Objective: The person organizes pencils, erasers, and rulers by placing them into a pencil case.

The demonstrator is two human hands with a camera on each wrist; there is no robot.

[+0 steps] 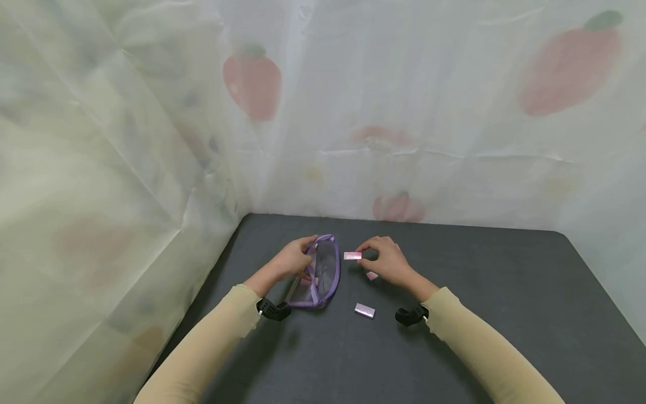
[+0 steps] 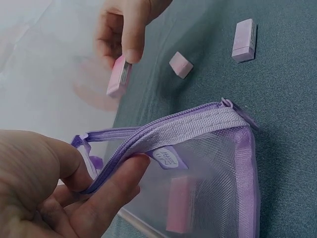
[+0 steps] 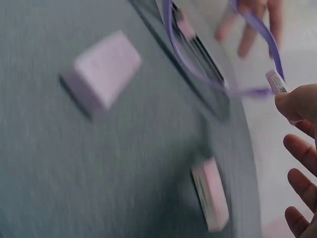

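The right hand (image 1: 387, 262) pinches a small pink eraser (image 1: 352, 256) between thumb and forefinger and holds it in the air just beside the open mouth of a purple mesh pouch (image 1: 323, 272), apart from it. The left hand (image 1: 292, 259) grips the pouch by its zippered rim, thumb on the outside and fingers curled under the edge, so the mouth stands open towards the right hand; the pouch rests on the dark surface (image 1: 504, 292).

Counted, there are four pink erasers in view. One is in the right hand. One lies inside the pouch (image 2: 179, 204), seen through the mesh in the left wrist view. Two lie loose on the surface: a small squarish one (image 1: 372, 275) just under the right hand, and a longer one (image 1: 364, 310) nearer the person, between the two forearms. There is one pouch. A pale curtain with red fruit prints (image 1: 252, 84) hangs behind and to the left of the surface.
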